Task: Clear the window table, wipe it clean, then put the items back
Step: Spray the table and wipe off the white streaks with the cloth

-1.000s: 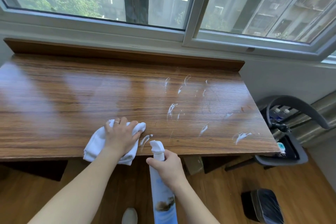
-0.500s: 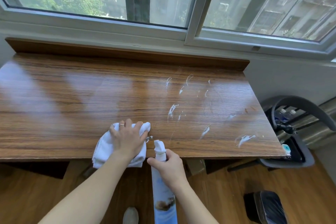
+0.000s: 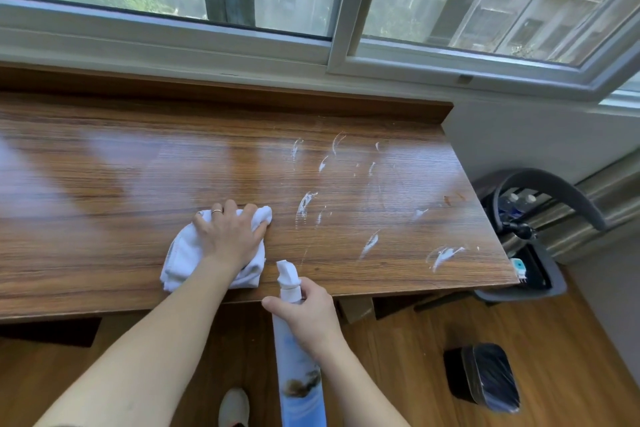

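Overhead, foam-streaked wooden table (image 3: 104, 191) beneath window (image 3: 339, 28).

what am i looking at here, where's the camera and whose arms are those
There is no machine: the camera sits on a person's head, looking down at their own arms. The left hand presses a white cloth on the wooden table under the window. The right hand grips a spray bottle at the table's near edge. White foam streaks lie on the right part of the table. A dark bin stands on the floor.
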`<move>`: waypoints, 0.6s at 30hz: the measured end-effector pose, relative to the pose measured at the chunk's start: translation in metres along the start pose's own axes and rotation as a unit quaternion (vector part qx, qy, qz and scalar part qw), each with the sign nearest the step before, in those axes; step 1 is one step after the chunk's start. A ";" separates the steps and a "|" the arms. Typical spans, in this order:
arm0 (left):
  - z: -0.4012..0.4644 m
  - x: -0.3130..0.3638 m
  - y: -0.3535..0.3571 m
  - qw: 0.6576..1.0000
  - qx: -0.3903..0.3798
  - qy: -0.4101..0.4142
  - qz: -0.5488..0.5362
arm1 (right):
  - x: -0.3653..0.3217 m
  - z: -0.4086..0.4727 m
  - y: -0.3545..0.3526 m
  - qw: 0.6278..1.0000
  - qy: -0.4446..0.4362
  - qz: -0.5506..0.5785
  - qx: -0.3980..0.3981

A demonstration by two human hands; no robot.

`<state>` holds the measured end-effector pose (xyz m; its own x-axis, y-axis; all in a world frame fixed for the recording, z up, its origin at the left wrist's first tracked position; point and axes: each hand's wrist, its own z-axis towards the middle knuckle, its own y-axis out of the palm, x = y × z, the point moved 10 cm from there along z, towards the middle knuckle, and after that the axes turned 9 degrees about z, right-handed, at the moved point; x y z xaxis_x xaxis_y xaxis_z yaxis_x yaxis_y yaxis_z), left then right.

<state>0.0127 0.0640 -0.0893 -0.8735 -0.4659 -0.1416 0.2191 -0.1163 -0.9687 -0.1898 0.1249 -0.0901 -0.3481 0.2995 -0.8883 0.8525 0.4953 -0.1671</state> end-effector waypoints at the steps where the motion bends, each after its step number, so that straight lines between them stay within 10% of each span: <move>1: -0.002 0.000 -0.002 1.000 0.002 0.000 -0.002 | 0.000 -0.001 -0.002 1.000 0.000 0.001 0.001; 18: -0.068 0.007 -0.023 0.995 0.097 0.021 -0.013 | 0.005 0.001 -0.006 1.000 0.018 0.012 0.012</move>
<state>-0.0282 0.1225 -0.0822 -0.8963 -0.4243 -0.1285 0.2716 -0.2963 -0.9157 -0.1966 0.1222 -0.0941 -0.3416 0.3411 -0.8758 0.8695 0.4684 -0.1568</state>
